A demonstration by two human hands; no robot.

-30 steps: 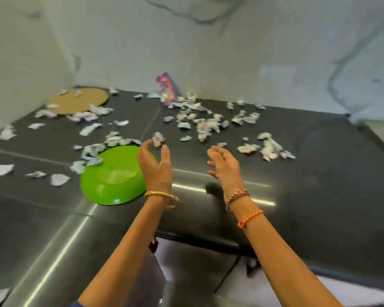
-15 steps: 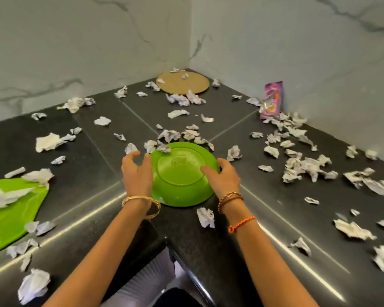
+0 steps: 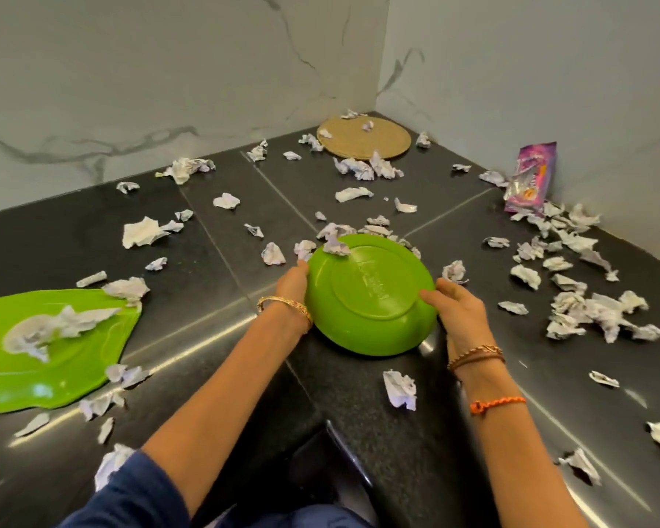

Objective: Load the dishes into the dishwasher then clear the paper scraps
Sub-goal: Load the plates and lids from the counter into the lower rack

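A person stands at the corner of a dark, shiny tabletop (image 3: pixel 221 192) with both arms reaching out. Between the two hands is a green bowl (image 3: pixel 370 295). It is upside down, so its flat bottom faces up, and it looks tipped up a little on the near side. One crumpled paper scrap (image 3: pixel 336 246) sits on top of its far edge. I cannot see inside the bowl.

The left hand (image 3: pixel 292 285) holds the bowl's left rim, with the fingers curled around the edge. The right hand (image 3: pixel 459 312) holds the right rim, with its fingertips pressed on the bowl's side.

Off to the left lies a flat green plate (image 3: pixel 54 371). It is right side up, and a few paper scraps (image 3: pixel 59 327) rest in it. More scraps touch its edges.

White paper scraps are all over the tabletop, with a thick bunch on the right side. In the far corner is a round tan mat (image 3: pixel 364 138) with some small scraps on it. A purple wrapper (image 3: pixel 530 177) leans on the right wall (image 3: pixel 530 70).
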